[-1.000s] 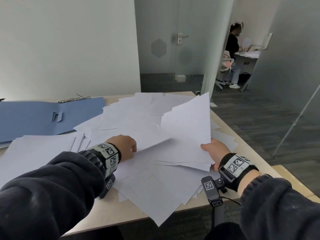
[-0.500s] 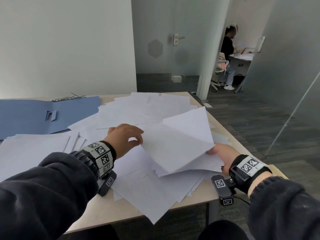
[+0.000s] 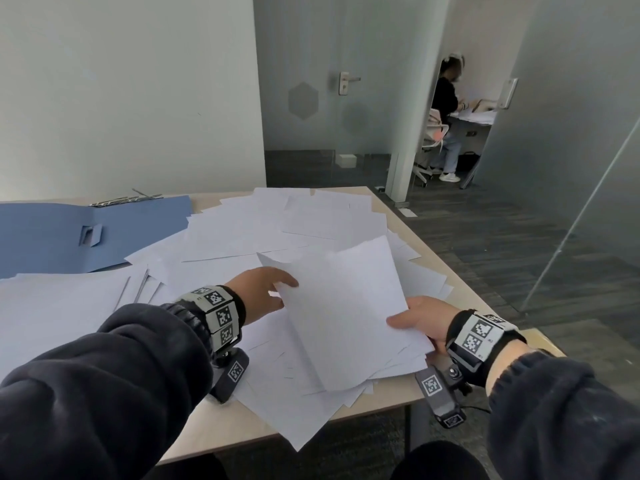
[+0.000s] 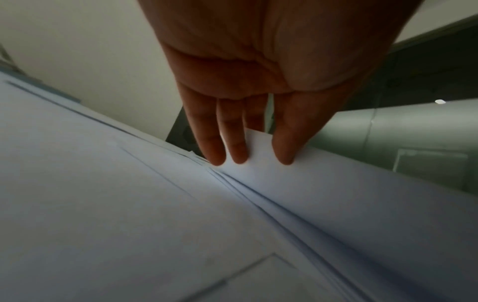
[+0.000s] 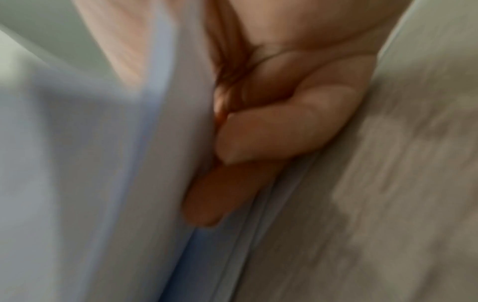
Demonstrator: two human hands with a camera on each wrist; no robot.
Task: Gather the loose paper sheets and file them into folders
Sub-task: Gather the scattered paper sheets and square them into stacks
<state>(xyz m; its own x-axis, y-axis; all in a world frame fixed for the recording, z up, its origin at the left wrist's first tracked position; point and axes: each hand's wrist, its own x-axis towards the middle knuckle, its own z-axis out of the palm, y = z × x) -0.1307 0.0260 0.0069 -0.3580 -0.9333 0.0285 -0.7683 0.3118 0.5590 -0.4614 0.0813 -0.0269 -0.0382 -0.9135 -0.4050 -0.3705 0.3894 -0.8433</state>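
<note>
Loose white sheets (image 3: 242, 233) lie scattered over the beige table (image 3: 239, 424). A stack of white sheets (image 3: 346, 306) is lifted slightly above them. My right hand (image 3: 419, 317) grips the stack's right edge, thumb on top and fingers (image 5: 258, 139) curled underneath. On the stack's left edge, my left hand (image 3: 266, 292) pinches the top sheets between thumb and forefinger. In the left wrist view its other fingertips (image 4: 240, 159) touch the paper (image 4: 336, 194). An open blue folder (image 3: 52, 237) lies flat at the far left.
A metal clip (image 3: 124, 200) lies at the folder's far edge by the wall. A second paper pile (image 3: 59, 306) sits at the near left. The table's right edge drops to dark floor beside a glass partition (image 3: 581, 220). A person (image 3: 446, 112) sits at a distant desk.
The raised stack has come down and flattened toward the table. My left hand left the loose sheets and took the stack's left edge. My right hand kept its hold.
</note>
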